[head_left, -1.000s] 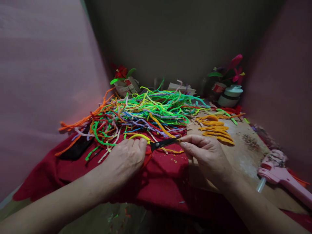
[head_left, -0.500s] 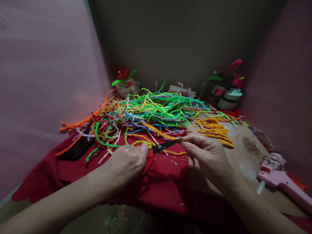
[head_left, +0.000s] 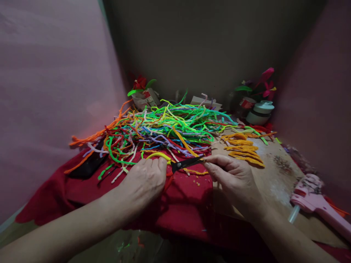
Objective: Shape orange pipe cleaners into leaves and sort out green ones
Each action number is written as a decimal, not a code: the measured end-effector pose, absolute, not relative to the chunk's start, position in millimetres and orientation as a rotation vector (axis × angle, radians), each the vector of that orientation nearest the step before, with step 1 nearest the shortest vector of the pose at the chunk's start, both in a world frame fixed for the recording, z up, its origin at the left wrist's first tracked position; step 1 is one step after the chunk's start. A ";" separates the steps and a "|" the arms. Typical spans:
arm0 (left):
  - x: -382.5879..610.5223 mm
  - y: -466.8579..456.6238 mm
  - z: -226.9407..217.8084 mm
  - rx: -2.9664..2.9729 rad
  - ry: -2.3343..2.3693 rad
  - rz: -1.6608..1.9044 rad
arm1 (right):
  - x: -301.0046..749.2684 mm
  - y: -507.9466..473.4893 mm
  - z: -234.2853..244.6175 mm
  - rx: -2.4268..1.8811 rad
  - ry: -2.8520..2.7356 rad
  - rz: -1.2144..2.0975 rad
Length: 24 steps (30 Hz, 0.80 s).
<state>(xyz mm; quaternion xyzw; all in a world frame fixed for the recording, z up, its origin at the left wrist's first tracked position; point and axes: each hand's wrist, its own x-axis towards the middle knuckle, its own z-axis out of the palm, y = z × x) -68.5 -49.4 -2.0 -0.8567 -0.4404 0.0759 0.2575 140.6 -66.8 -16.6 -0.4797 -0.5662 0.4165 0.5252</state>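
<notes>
My left hand [head_left: 148, 179] is closed around the handles of a pair of scissors [head_left: 179, 165], whose dark blades point right. One yellow handle loop shows above the fist, with a red part below it. At the blade tips, my right hand [head_left: 229, 173] pinches the end of an orange pipe cleaner [head_left: 183, 140], which slants up and left from the fingertips. The blades overlap around that end; whether they touch it I cannot tell. Behind both hands spreads a tangled heap of colourful pipe cleaners [head_left: 175, 118]. Folded orange pipe-cleaner pieces [head_left: 245, 151] lie beyond my right hand.
A pink glue gun [head_left: 309, 193] rests on the brown board [head_left: 274, 186] at the right. Red cloth [head_left: 189, 219] covers the table. A black phone-like object [head_left: 87, 166] lies left, a lidded jar [head_left: 260, 111] stands back right, and walls rise on both sides.
The orange pipe cleaner has swung from a flatter slant to a steeper one at my right fingertips. The scissor blades look slightly further apart. Both hands stay nearly in place.
</notes>
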 end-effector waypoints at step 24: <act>-77.9 -39.2 11.0 -2.588 -1.421 0.117 | 138.7 -66.0 -8.9 -1.101 -1.234 0.924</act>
